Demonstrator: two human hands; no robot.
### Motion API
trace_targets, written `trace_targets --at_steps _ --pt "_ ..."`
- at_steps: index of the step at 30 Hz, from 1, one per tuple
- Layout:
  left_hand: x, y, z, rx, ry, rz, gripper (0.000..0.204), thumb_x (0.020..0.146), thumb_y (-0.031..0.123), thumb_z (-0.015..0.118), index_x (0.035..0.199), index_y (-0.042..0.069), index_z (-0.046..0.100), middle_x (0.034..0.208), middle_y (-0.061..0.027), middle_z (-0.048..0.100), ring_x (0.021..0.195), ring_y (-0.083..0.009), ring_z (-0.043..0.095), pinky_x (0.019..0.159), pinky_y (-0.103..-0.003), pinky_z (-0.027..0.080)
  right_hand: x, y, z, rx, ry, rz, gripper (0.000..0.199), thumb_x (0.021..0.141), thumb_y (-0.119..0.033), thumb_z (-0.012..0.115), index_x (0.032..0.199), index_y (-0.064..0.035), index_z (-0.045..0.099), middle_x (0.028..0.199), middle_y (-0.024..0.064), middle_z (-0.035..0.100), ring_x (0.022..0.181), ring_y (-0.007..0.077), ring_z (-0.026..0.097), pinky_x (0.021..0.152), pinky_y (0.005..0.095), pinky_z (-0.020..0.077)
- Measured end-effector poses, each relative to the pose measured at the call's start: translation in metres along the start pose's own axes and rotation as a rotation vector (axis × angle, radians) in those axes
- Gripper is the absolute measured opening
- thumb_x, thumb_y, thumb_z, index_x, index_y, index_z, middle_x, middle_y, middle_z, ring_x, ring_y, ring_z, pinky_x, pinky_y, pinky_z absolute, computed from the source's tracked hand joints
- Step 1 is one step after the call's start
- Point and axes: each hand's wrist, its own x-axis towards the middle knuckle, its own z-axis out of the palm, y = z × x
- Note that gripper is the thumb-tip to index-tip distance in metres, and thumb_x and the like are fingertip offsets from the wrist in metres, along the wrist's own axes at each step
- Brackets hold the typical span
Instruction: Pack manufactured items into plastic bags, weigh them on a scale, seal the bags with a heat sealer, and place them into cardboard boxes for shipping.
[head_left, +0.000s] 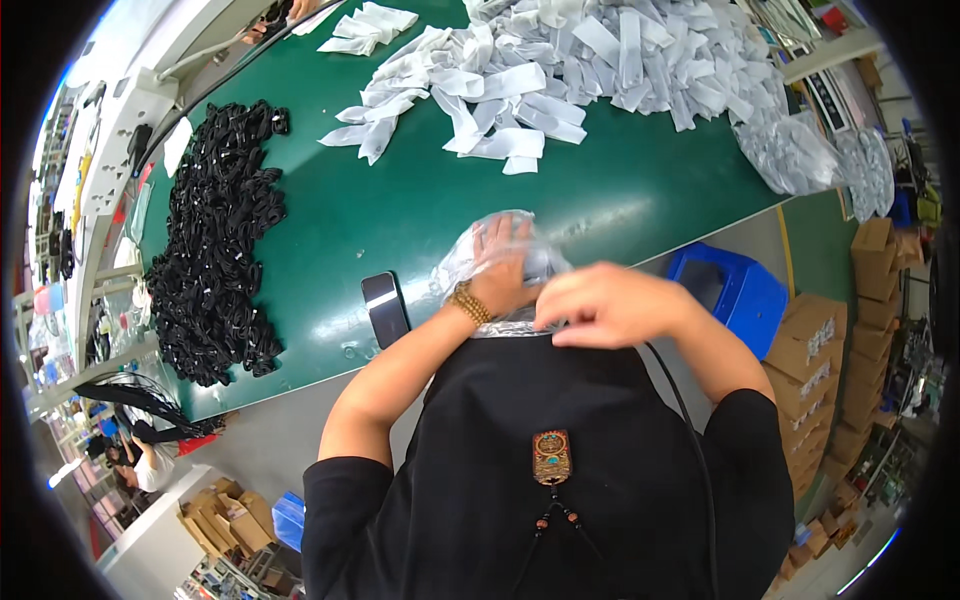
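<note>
At the near edge of the green table lies a crumpled clear plastic bag (455,262), with pale contents that I cannot make out. My left hand (500,275), a beaded bracelet at its wrist, rests on the bag with fingers stretched out and spread; some film stands up around it. Just to its right, my right hand (615,305) hovers by the bag's near side. Its fingers are bent and slightly blurred, with a gap between thumb and forefinger and nothing visible in them. A dark phone (385,308) lies left of the bag.
Small translucent plastic sleeves (620,60) form a large pile at the far side. Bundled black cables (215,240) cover the table's left end. Clear bags (790,155) hang over its right corner. A blue bin (735,295) and stacked cardboard boxes (810,370) stand at right.
</note>
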Motion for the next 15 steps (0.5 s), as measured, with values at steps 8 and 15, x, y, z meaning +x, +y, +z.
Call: trace_targets --at_steps 8,15 --pt "0.011 -0.013 -0.147 -0.686 -0.669 0.069 0.058 0.09 0.033 0.057 0.134 0.0 0.039 0.138 -0.0243 0.037 0.131 -0.0322 0.035 0.107 -0.039 0.028 0.101 0.246 -0.056 -0.337 0.74 0.323 0.027 0.072 -0.009 0.064 0.099 -0.0024 0.063 0.095 0.0144 0.062 0.087 0.0295 0.062 0.075 0.0366 0.0502" --pt "0.161 -0.084 -0.06 0.176 0.245 0.014 0.077 0.064 0.023 0.079 0.129 0.002 0.042 0.133 -0.0168 0.043 0.125 -0.0327 0.038 0.103 -0.049 0.03 0.112 0.275 -0.04 -0.604 0.604 0.66 0.039 0.067 -0.01 0.064 0.104 0.001 0.058 0.095 0.0182 0.061 0.094 0.0377 0.058 0.082 0.0428 0.0479"
